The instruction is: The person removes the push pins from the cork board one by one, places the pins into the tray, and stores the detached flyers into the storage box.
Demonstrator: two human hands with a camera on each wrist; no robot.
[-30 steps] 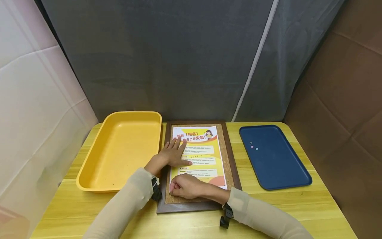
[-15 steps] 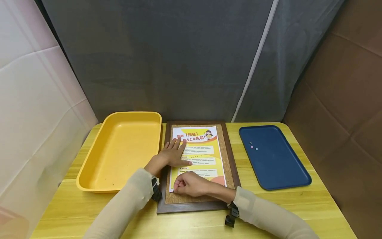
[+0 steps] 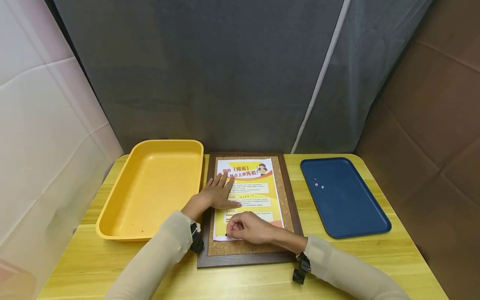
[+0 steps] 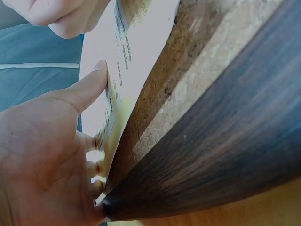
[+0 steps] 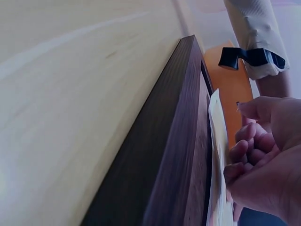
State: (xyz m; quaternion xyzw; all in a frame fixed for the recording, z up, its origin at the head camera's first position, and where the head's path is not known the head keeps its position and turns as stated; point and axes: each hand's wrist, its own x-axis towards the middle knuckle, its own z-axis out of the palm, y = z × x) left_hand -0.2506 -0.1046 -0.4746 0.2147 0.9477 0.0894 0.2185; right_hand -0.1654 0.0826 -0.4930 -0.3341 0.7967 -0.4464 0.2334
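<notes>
A yellow and white printed poster (image 3: 255, 189) lies on a cork board (image 3: 288, 208) with a dark wooden frame (image 3: 243, 261). Spread over the poster's left side is my left hand (image 3: 217, 196), its straight fingers resting on the paper. Low on the poster, near its bottom left corner, my right hand (image 3: 249, 228) pinches a small dark thumbtack (image 5: 238, 104) between thumb and forefinger, the other fingers curled. In the right wrist view the thumbtack is held just off the sheet. The poster's lower corner (image 5: 215, 101) curls up a little from the cork.
To the left stands a deep yellow tray (image 3: 150, 237). On the right lies a shallow navy tray (image 3: 352, 204) with several tiny thumbtacks (image 3: 316, 184) near its left side. Grey sheeting (image 3: 206, 83) hangs behind the wooden table (image 3: 86, 266).
My right hand has drawn back from the poster's bottom left corner, moving right and slightly up, which uncovers that corner. My left hand has stayed in place.
</notes>
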